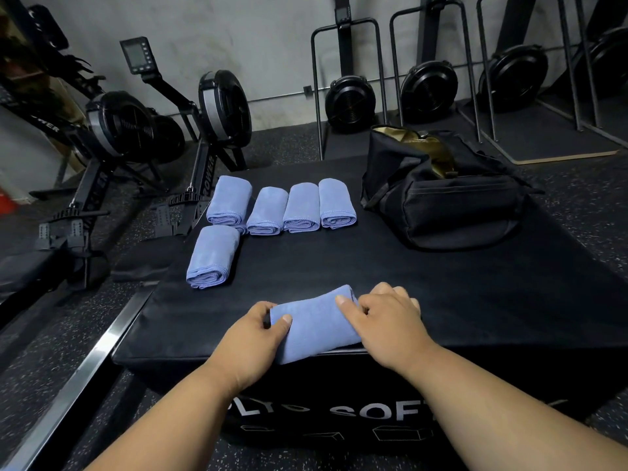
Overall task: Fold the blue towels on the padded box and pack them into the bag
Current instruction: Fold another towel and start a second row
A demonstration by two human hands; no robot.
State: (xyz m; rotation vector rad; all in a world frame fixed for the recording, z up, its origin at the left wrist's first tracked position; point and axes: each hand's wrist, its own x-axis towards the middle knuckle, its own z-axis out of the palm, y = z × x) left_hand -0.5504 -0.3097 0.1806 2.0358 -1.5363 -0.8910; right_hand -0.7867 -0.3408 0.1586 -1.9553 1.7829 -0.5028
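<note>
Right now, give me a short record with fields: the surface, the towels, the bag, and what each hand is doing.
surface: black padded box
towel in hand: folded blue towel at the near edge
left hand: grips the towel's left end
right hand: grips its right end
finished towels: four in the far row, one nearer on the left
bag: black, open, on the far right of the box
packed: no towels visible inside

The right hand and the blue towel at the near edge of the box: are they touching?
Touching. The head view shows the right hand with its thumb lying on top of the towel and its fingers curled over the towel's far end.
</note>
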